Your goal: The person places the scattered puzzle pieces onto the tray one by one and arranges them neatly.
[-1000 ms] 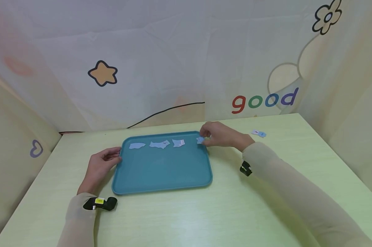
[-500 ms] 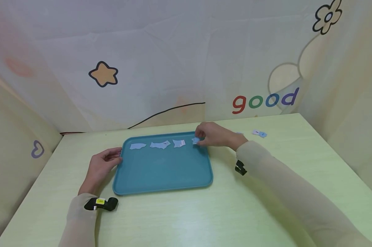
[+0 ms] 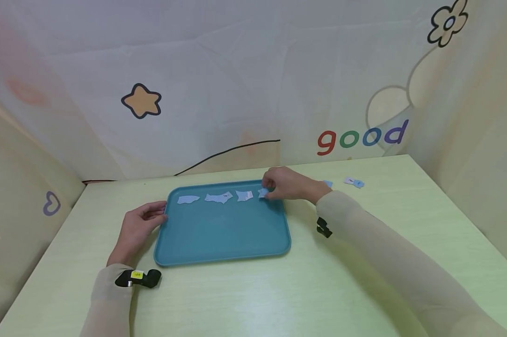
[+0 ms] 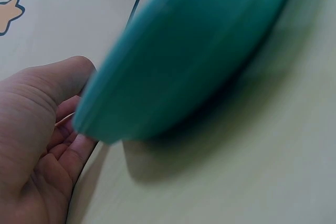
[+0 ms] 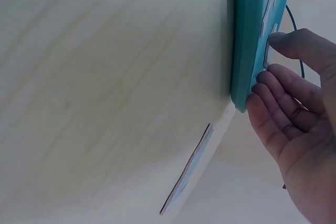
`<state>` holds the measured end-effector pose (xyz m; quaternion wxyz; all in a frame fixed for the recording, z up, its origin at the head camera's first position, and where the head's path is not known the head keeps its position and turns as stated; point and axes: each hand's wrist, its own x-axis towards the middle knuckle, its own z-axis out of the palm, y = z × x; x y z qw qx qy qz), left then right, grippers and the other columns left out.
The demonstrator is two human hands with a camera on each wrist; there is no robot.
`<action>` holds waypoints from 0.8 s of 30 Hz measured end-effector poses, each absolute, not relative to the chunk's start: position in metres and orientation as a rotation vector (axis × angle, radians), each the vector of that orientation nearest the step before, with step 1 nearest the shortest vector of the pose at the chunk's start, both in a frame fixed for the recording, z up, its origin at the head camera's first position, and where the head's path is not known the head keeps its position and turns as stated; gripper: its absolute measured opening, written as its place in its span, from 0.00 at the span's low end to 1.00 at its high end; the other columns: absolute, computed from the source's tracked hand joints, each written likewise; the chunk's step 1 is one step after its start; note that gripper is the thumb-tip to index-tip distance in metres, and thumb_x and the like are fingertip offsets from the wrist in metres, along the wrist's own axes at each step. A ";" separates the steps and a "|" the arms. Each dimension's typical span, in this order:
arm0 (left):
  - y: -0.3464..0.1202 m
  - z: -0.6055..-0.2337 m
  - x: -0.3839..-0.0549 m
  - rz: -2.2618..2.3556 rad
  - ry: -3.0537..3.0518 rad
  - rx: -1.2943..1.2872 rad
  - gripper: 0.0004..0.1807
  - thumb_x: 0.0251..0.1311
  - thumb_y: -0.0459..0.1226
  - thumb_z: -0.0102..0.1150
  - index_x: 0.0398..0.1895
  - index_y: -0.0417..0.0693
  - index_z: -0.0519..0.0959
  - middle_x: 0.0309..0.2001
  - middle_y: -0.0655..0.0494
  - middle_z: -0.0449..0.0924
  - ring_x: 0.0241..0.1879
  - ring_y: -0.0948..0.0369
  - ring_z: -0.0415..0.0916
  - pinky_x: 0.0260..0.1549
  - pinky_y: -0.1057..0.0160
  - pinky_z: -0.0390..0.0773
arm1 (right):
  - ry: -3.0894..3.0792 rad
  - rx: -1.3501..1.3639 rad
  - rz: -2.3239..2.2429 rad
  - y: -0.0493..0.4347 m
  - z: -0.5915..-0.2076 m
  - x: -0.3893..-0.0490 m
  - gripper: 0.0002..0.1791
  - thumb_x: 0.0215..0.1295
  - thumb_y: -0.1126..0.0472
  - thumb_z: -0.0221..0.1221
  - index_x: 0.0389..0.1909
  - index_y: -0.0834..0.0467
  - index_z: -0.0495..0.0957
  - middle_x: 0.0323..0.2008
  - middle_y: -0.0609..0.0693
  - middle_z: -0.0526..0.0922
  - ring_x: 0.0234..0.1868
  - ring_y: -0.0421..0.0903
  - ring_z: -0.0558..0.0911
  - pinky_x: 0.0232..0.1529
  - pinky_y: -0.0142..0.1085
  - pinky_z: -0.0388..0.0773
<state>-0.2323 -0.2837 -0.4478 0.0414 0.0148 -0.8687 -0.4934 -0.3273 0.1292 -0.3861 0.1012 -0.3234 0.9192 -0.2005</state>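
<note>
A shallow blue-green tray point(image 3: 221, 234) lies on the table. My left hand point(image 3: 136, 230) grips its left rim, thumb and fingers on either side in the left wrist view. Over the tray's far right corner, my right hand point(image 3: 290, 183) pinches a small light-blue flat piece point(image 3: 262, 192) with jagged edges. The right wrist view has this piece point(image 5: 268, 55) between thumb and index finger, at the tray surface. Three similar pieces lie in a row along the tray's far side: a left one point(image 3: 188, 199), a middle one point(image 3: 218, 197) and a right one point(image 3: 244, 196).
On the pale wooden table point(image 3: 245, 299), right of the tray, lies a white-and-blue piece point(image 3: 354, 182). Another blue piece point(image 3: 328, 183) is partly hidden behind my right wrist. A printed cloth point(image 3: 220, 93) hangs behind the table.
My right hand has moved a little left with its piece, nearer the row. A blue piece on the table has come into view behind the wrist. The left hand stays put.
</note>
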 end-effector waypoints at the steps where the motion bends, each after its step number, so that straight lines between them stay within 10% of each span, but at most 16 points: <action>1: -0.284 -0.448 -0.232 -1.510 -2.658 0.047 0.25 0.73 0.34 0.64 0.71 0.35 0.77 0.61 0.37 0.82 0.57 0.50 0.80 0.48 0.80 0.77 | 2.716 -0.959 -0.589 0.128 -0.387 -0.328 0.18 0.69 0.60 0.70 0.54 0.65 0.84 0.49 0.56 0.84 0.51 0.52 0.82 0.58 0.42 0.83; 24: -0.284 -0.448 -0.232 -1.488 -2.645 0.010 0.25 0.72 0.33 0.64 0.70 0.33 0.77 0.60 0.36 0.82 0.53 0.59 0.81 0.48 0.79 0.78 | 2.742 -0.977 -0.529 0.124 -0.388 -0.332 0.17 0.69 0.63 0.70 0.53 0.68 0.84 0.48 0.58 0.84 0.50 0.52 0.84 0.57 0.42 0.83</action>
